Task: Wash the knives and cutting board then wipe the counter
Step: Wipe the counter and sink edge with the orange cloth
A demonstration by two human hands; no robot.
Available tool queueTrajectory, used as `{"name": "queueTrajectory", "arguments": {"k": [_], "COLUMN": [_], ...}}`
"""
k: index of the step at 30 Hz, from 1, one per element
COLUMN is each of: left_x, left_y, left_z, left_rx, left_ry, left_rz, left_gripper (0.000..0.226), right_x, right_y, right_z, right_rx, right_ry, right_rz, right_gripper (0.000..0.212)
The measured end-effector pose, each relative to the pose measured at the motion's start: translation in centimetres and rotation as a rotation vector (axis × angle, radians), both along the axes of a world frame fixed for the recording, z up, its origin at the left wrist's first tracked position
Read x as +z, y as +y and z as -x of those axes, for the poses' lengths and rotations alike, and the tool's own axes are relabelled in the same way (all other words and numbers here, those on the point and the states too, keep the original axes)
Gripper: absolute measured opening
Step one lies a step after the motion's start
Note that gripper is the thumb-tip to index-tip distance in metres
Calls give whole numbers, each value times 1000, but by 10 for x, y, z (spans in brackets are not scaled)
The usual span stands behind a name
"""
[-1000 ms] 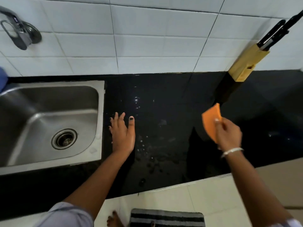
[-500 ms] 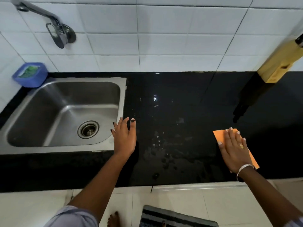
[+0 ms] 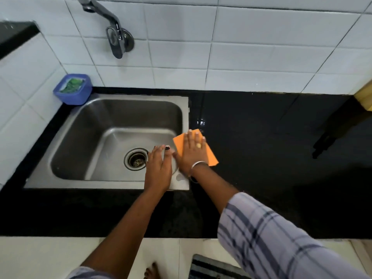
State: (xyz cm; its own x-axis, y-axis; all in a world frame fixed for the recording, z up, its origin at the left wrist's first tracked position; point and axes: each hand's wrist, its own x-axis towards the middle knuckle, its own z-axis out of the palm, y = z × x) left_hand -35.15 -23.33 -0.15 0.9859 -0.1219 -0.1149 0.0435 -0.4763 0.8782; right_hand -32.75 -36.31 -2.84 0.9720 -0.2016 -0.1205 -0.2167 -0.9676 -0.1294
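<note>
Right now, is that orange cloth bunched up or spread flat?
Spread flat: the orange cloth lies under the right hand, fingers straight, at the sink's edge.

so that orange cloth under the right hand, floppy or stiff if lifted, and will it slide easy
Probably floppy: the orange cloth looks thin and lies flat under the right hand. Likely light too, being such a thin sheet. It should slide easily, since the black counter looks glossy, with a wet sheen beside it.

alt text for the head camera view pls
A person's right hand presses an orange cloth flat on the black counter at the right edge of the steel sink. The left hand lies open beside it. A wall tap and blue container sit behind.
</note>
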Motion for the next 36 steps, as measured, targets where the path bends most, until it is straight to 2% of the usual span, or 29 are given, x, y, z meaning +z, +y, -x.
{"name": "queueTrajectory", "arguments": {"k": [4, 8, 11, 14, 16, 20, 24, 27, 29, 31, 33, 36], "left_x": [-6, -6, -2, 6, 11, 14, 14, 12, 10, 6, 5, 6], "left_y": [22, 23, 17, 6, -5, -31, -57, -73, -79, -81, -80, -76], "left_z": [-16, -22, -21, -16, -9, 8, 31, 44, 51, 56, 59, 61], "left_rx": [-23, -60, -65, -40, -33, -51, -88, -136, -158, -165, -153, -111], "left_ry": [26, 43, 15, -2, 3, -3, -16, -55, -71, -71, -55, -41], "left_rz": [-16, -36, -15, -21, -20, -26, -64, -101, -127, -147, -155, -125], "left_gripper": [54, 54, 53, 53, 56, 63, 61, 59, 61, 64, 65, 61], "right_x": [-12, -15, 2, 25, 39, 56, 51, 40, 38, 31, 23, -1], "right_y": [53, 69, 73, 65, 46, -24, -128, -195, -217, -226, -220, -205], "right_z": [-9, -4, 18, 50, 80, 144, 218, 273, 298, 316, 325, 315], "right_rx": [115, 84, 124, 97, 73, -95, -394, -710, -809, -797, -682, -617], "right_ry": [66, 64, 24, -127, -242, -526, -705, -659, -571, -495, -463, -504], "right_rz": [67, 37, -190, -434, -517, -515, -374, -377, -375, -462, -482, -462], "right_gripper": [81, 82, 79, 60, 58, 62, 61, 66, 56, 48, 45, 41]}}
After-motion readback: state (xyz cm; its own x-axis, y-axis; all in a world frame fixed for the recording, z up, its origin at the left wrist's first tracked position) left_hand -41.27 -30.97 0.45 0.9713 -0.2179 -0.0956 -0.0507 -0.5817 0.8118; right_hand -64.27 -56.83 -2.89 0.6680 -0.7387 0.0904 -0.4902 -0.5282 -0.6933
